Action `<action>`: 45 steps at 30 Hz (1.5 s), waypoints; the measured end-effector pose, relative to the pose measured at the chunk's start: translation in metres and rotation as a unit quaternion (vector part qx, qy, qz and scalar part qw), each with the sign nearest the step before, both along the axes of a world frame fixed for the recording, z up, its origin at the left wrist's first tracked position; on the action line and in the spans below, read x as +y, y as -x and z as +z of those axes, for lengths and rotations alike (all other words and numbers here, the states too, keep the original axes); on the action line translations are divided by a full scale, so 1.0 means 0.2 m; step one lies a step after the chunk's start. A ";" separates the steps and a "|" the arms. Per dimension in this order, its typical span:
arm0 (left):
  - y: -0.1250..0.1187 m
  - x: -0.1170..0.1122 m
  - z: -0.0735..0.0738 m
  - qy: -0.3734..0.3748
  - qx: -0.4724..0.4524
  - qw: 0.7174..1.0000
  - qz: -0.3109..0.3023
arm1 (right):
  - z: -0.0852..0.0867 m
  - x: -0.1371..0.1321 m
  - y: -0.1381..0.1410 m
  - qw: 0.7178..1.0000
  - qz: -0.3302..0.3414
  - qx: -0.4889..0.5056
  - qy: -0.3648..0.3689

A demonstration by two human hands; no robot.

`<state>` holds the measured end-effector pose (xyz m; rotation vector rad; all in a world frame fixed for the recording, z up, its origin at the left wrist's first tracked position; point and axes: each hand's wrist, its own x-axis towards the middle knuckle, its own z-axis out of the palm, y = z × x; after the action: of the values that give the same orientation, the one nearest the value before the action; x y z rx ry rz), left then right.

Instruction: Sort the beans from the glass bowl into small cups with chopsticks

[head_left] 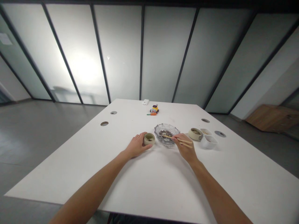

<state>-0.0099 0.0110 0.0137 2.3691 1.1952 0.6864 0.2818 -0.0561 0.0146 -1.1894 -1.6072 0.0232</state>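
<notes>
My left hand (136,145) curls around a small beige cup (149,138) standing on the white table (149,174). My right hand (185,148) grips a pair of wooden chopsticks (177,140), whose tips reach into a clear glass bowl (167,133) holding small dark pieces. The glass bowl sits between my two hands, right beside the cup.
To the right of the glass bowl stand another beige cup (195,133) and two white square dishes (208,141). Farther back lie a small yellow toy (154,109), an orange piece (153,114) and a white block (145,102). Round cable holes (104,123) mark the tabletop. A wooden cabinet (271,117) stands at far right.
</notes>
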 end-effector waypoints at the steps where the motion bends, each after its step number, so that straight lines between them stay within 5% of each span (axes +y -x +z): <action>1: 0.00 0.00 0.00 -0.001 -0.001 1.000 -0.001 | 0.00 0.00 0.00 1.000 0.000 0.000 0.000; 45: 0.00 0.00 -0.01 -0.006 0.004 1.000 -0.001 | 0.00 0.00 0.02 1.000 -0.012 0.003 -0.024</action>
<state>-0.0100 0.0119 0.0119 2.3858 1.1950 0.6850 0.2780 -0.0557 0.0142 -1.1694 -1.5801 -0.0271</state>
